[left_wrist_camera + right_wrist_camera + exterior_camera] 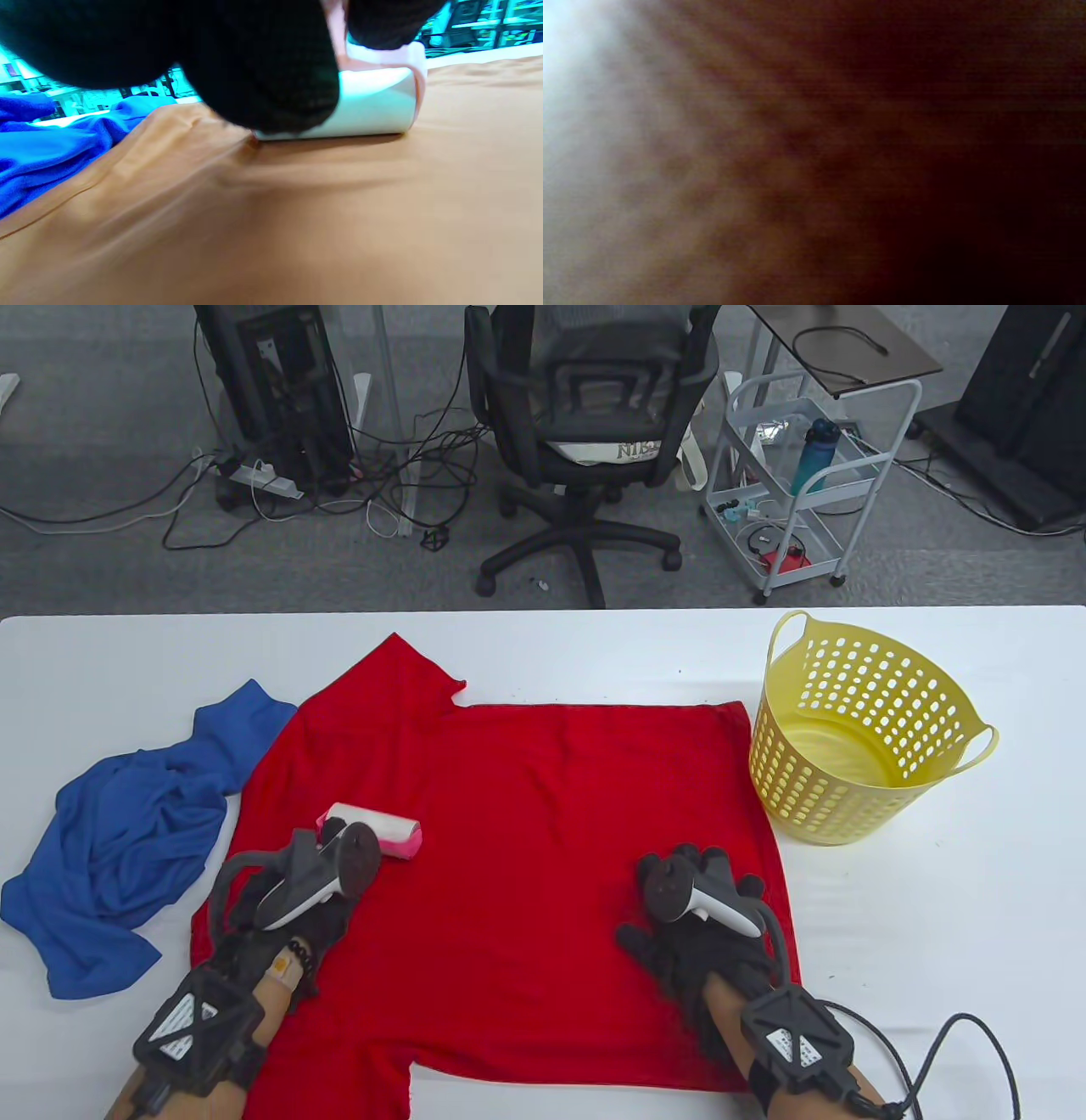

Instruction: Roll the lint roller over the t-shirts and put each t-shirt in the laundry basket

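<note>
Lint roller (pixel 373 830): white drum with pink end, lying on the red t-shirt (pixel 526 848) at its left part; drum in contact with the cloth in the left wrist view.
Roller long axis: roughly left to right across the table, tipped slightly toward the near right.
Left hand (pixel 288 899): directly behind the roller on the near side, gloved fingers wrapped over its handle end; grasping the roller.
Right hand (pixel 696 916): palm down on the shirt's right part, fingers spread and flat, holding nothing; pressing the cloth. Right wrist view too blurred to add detail.
Nearer hand: left, already on the roller; right is well apart from it.
Free cloth: unrolled red fabric lies beyond and to the right of the drum, between the hands.
Judged step: rolling the red shirt, right hand anchoring.
Blue t-shirt (pixel 127 831): crumpled, left of the red one, edges touching.
Laundry basket (pixel 857 729): yellow, upright, just beside the red shirt's far right corner; no shirt inside.
</note>
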Action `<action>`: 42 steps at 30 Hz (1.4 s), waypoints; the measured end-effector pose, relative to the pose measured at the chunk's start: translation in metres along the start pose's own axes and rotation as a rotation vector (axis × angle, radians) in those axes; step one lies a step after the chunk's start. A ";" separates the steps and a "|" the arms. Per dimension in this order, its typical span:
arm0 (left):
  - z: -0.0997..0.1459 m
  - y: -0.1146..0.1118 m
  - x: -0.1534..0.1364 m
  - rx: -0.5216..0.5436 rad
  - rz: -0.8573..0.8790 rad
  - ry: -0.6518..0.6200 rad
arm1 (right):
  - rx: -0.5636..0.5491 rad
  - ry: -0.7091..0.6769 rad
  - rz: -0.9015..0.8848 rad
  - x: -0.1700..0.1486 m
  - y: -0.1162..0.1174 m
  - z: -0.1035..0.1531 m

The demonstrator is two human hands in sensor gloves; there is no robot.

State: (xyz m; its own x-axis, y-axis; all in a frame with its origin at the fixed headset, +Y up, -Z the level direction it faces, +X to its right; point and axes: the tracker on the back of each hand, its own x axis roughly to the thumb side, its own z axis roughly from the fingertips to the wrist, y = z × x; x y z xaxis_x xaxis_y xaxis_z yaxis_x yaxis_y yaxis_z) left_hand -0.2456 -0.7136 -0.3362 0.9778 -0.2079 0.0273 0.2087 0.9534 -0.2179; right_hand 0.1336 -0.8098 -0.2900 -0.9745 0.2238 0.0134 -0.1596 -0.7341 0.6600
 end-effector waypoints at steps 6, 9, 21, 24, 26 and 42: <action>-0.057 0.011 0.026 0.000 -0.054 0.112 | 0.000 0.003 0.003 0.001 0.000 0.000; -0.068 0.014 0.031 -0.010 -0.057 0.140 | 0.000 0.005 0.004 0.001 0.000 0.000; 0.039 0.003 -0.007 -0.126 -0.134 -0.106 | 0.000 0.006 0.003 0.001 0.000 0.000; 0.086 -0.005 -0.024 -0.168 -0.150 -0.147 | 0.000 0.007 0.006 0.001 -0.001 0.001; 0.110 -0.008 -0.034 -0.209 -0.147 -0.159 | -0.001 0.007 0.007 0.001 0.000 0.001; 0.106 -0.010 -0.028 -0.160 -0.187 -0.105 | -0.001 0.006 0.008 0.001 0.000 0.002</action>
State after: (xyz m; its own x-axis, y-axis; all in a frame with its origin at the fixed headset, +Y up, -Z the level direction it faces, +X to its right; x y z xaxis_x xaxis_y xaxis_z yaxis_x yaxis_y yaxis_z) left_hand -0.2730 -0.6945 -0.2312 0.9209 -0.3454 0.1804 0.3883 0.8521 -0.3510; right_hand 0.1328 -0.8084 -0.2888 -0.9767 0.2141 0.0146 -0.1516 -0.7366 0.6591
